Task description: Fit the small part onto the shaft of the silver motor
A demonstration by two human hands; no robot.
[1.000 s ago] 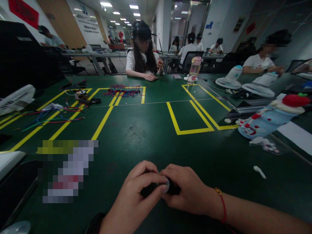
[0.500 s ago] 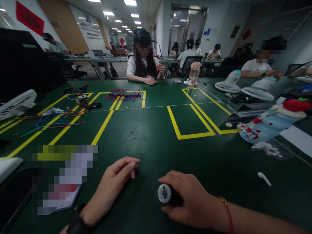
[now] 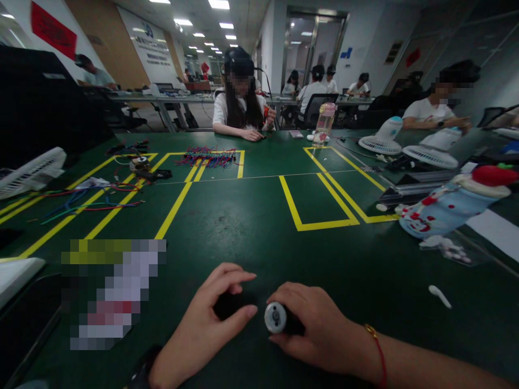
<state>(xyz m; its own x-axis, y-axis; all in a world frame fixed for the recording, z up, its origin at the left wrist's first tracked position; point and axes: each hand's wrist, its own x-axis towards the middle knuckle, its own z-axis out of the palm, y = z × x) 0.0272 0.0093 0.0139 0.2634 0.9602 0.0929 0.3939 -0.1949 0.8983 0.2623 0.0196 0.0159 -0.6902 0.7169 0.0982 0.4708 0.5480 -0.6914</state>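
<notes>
My right hand (image 3: 316, 327) is wrapped round a small motor-like cylinder (image 3: 275, 317), its dark body mostly hidden in the palm. Its round silver end faces left and toward me, with a central hub and two dark holes. Just left of that end, my left hand (image 3: 214, 319) is open and holds nothing. Its thumb and fingers are spread apart, pointing at the cylinder without touching it. Both hands are low over the green table (image 3: 235, 254).
A partly blurred phone-like item (image 3: 121, 292) lies at left. Loose wires (image 3: 93, 202) and a wire bundle (image 3: 208, 156) are farther back. At right are a blue cup (image 3: 446, 208), a white earbud (image 3: 440, 296) and fans (image 3: 381, 138). A person (image 3: 241, 102) sits opposite.
My left hand has moved right toward the cylinder, and its thumb and fingers have spread apart. My right hand keeps its hold in nearly the same place.
</notes>
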